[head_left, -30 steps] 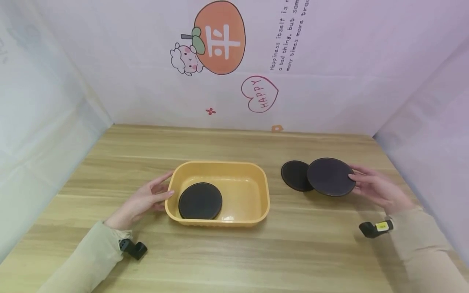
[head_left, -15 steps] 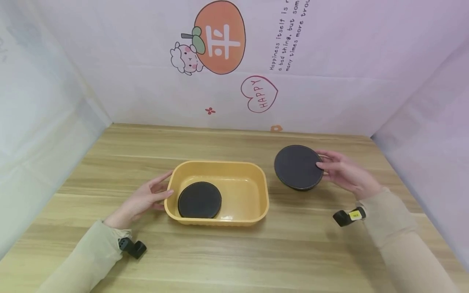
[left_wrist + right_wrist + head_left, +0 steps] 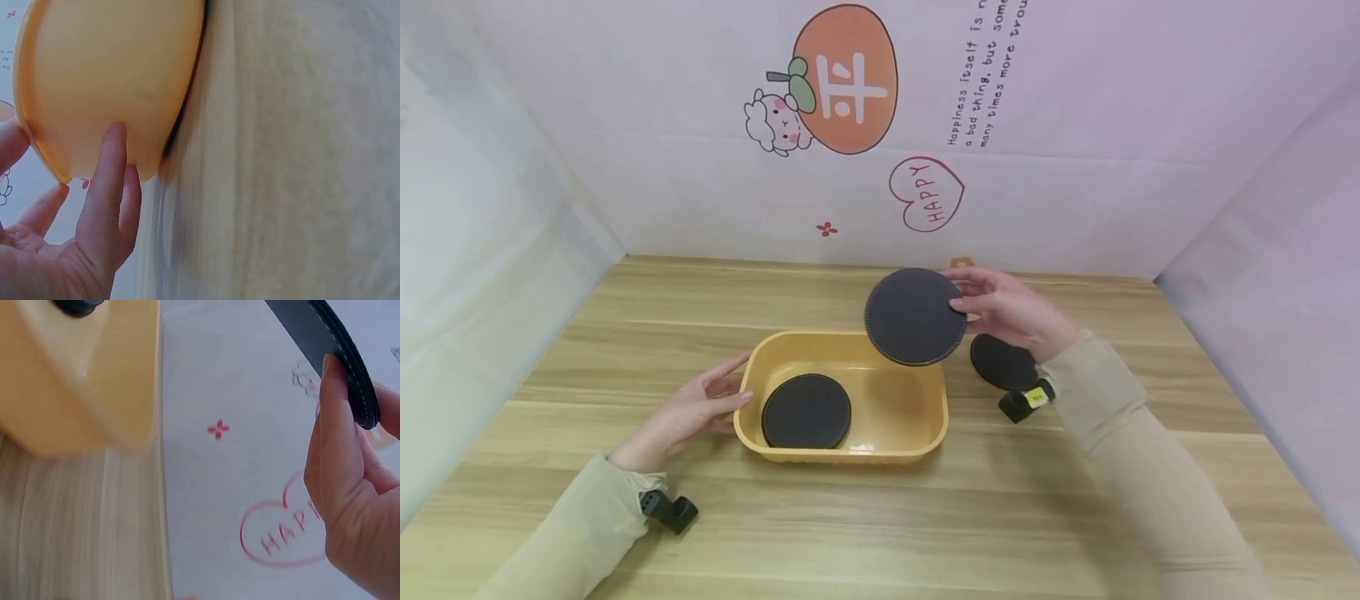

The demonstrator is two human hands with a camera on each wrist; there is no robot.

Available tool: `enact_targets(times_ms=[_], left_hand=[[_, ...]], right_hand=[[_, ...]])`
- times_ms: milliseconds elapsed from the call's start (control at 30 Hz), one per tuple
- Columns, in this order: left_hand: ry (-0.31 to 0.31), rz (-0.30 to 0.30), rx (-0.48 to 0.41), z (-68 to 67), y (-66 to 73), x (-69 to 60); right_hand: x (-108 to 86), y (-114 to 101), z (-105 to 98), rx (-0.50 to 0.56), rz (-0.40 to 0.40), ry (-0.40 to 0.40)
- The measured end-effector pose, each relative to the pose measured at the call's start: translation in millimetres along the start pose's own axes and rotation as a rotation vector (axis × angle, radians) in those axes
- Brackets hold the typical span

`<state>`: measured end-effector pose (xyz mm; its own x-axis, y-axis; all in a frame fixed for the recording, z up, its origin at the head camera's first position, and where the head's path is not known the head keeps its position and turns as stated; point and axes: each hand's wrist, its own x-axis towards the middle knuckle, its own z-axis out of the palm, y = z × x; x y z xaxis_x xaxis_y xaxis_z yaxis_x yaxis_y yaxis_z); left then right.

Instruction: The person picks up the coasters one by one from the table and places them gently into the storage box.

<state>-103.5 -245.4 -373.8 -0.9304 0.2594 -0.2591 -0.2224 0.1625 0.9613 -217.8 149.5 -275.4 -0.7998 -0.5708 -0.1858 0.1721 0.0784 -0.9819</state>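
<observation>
A yellow plastic basin [image 3: 868, 457] stands on the wooden table, a round black coaster [image 3: 807, 412] lying in its left part. My left hand [image 3: 692, 412] holds the basin's left end, thumb at the rim and fingers against the outer wall [image 3: 106, 81]. Above the basin's back right side, my right hand [image 3: 1011, 310] pinches another round black coaster [image 3: 916, 317] by its right edge. White stitching runs along that coaster's edge in the right wrist view. A further black coaster [image 3: 1000, 360] lies on the table right of the basin, partly covered by the right hand and wrist.
The wooden table [image 3: 865, 533] is bordered by a printed white sheet [image 3: 1060, 192] at the back and pale sheets on both sides. A black wrist camera [image 3: 1026, 400] on the right arm overlaps the view of the table coaster.
My right hand has carried its coaster leftward, from over the coaster on the table to above the basin. My left hand and the basin have stayed in place.
</observation>
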Motion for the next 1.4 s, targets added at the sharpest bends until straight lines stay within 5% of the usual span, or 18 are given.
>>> enact_targets(times_ms=[500,767,1033,1200,1400], left_hand=[[-0.011,0.006,-0.001,-2.4,-1.2,-1.7],[0.014,-0.002,-0.003,-3.2,-4.3,-0.5],[0.001,0.002,-0.015,-1.7,-0.5,1.8],[-0.006,0.016,-0.033,-1.3,0.9,2.7],[-0.014,0.013,-0.045,0.7,0.5,-0.5]], right_hand=[[70.4,6,81,-0.027,0.041,-0.138],[91.1,27,103,-0.197,0.142,-0.231],[99.0,48,115,-0.246,0.245,-0.303],[99.5,57,118,-0.306,0.229,-0.318],[98.4,66,124,-0.58,0.101,-0.293]])
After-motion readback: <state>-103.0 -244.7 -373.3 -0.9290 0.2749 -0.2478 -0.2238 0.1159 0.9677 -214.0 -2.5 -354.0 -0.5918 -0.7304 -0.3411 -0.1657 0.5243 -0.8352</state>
